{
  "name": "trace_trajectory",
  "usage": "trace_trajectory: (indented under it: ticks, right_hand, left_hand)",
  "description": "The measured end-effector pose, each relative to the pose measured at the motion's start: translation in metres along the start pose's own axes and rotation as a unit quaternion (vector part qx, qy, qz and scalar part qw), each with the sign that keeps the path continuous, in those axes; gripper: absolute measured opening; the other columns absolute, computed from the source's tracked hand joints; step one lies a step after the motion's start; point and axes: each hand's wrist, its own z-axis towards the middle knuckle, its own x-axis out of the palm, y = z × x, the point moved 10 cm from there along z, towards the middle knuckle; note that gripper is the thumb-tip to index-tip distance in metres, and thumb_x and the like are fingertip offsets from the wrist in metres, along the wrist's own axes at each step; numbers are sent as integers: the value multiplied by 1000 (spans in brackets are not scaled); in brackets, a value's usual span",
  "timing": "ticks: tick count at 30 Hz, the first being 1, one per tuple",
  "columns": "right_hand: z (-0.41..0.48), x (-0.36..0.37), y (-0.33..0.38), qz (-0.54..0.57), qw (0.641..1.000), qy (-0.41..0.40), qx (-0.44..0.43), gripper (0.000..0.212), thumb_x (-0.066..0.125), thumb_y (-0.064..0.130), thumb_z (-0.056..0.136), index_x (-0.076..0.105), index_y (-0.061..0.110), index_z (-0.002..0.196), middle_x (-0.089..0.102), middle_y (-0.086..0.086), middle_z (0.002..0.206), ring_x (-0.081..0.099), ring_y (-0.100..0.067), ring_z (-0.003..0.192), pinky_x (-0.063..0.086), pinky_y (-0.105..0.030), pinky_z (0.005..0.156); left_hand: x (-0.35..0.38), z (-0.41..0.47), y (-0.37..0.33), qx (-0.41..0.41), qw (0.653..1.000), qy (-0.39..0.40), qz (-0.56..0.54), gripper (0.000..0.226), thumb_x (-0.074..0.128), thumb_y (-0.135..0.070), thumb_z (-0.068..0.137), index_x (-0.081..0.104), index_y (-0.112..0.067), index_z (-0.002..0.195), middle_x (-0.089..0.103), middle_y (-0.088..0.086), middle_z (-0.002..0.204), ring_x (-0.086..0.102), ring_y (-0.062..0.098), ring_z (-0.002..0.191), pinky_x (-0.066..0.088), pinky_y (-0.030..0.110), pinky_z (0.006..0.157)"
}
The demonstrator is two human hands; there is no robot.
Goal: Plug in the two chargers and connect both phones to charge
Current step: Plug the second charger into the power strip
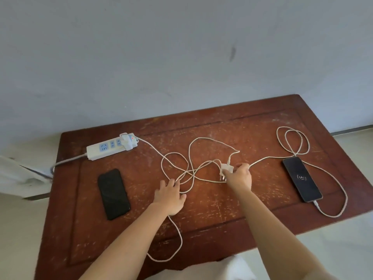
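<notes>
- Sitting at the upper left of the worn reddish-brown wooden table, the white power strip with blue-faced sockets is already carrying one white charger block at its right end; the blue sockets beside it are showing free.
- Lying flat below the strip, left of centre, the dark-screened black phone is showing no cable at either end. It is a slick slab of glass, likely best pinched by its long edges, and probably easier left where it is while the plug is brought to it.
- Resting palm down at centre, the left hand is spreading its fingers over the thin white cable tangle, pressing on it, not gripping.
- That cord is looking light, limp and loop-prone; I judge a pull on any strand would be dragging its neighbours, so a hold at a stiff end beats a hold mid-length.
- Just right of centre, the right hand is closing its fingertips on the second small white charger plug, prongs pointing down-frame. Light, rigid, squarish: the flat sides are looking like the sure grip.
- At the far right, the second black phone with a lit charging readout is lying flat with a white connector seated in its near end.
</notes>
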Motion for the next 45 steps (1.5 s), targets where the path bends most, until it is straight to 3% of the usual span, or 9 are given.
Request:
trace_trajectory:
  ticks: [2,6,10,14,22,31,35,38,45]
  right_hand:
    - [-3,-9,20,-10,1000,-25,-10,61,61,32,92,42,5,143,50,-22,140,56,-37,119,45,-41,95]
    - [-14,-33,83,80,990,-84,-81,46,59,27,96,52,12,139,45,-14,137,50,-20,87,38,-30,83]
    - [-42,-55,167,310,925,-105,-191,32,65,31,94,50,20,120,63,-11,112,64,-20,88,54,-22,68]
    - [-77,-38,236,413,876,-31,-247,37,65,37,89,49,23,119,73,-4,98,74,-13,87,54,-14,68]
    - [-113,103,275,283,912,186,-233,34,74,20,89,61,18,121,75,-5,96,74,-18,77,61,-31,73]
    - [-138,206,298,259,893,336,-152,33,67,10,95,59,6,127,74,-12,106,77,-17,83,63,-27,73]
    - [-137,230,331,211,902,338,-167,32,69,11,94,59,12,124,71,-9,103,75,-24,84,63,-36,82]
    - [-129,245,346,82,932,283,-211,16,71,19,92,66,10,104,77,-11,96,77,-24,82,61,-39,85]
    - [-139,280,369,-162,916,220,-294,12,66,19,88,65,15,77,77,-8,64,73,-9,51,54,-20,45]
  left_hand:
    - [-7,0,5,19,999,0,-34,68,36,-52,100,24,-14,155,31,4,159,27,34,141,37,51,110]
    - [-40,-6,31,32,983,-68,-165,58,42,-45,102,36,-16,151,40,4,156,39,25,141,39,43,111]
    - [-95,-27,68,42,943,-246,-221,44,46,-39,102,49,-20,141,51,-1,145,50,16,130,46,33,103]
    - [-109,-41,103,29,932,-283,-224,33,47,-40,101,64,-19,120,56,-1,138,52,15,126,43,25,94]
    - [-88,-40,215,-114,958,-229,-128,51,45,-42,101,41,-16,145,29,13,160,26,29,148,38,47,112]
    - [-89,-11,296,-153,968,-178,-84,64,35,-39,104,10,-13,157,-6,13,168,1,32,154,27,54,120]
    - [-83,1,294,-133,969,-155,-139,62,34,-36,104,14,-11,157,-3,13,168,33,32,145,46,46,106]
    - [-84,3,297,-125,971,-158,-130,60,37,-33,102,16,-13,156,-1,11,168,35,32,143,46,48,103]
    - [-84,1,298,-112,972,-179,-106,60,40,-28,102,16,-16,155,2,12,167,37,33,139,46,50,104]
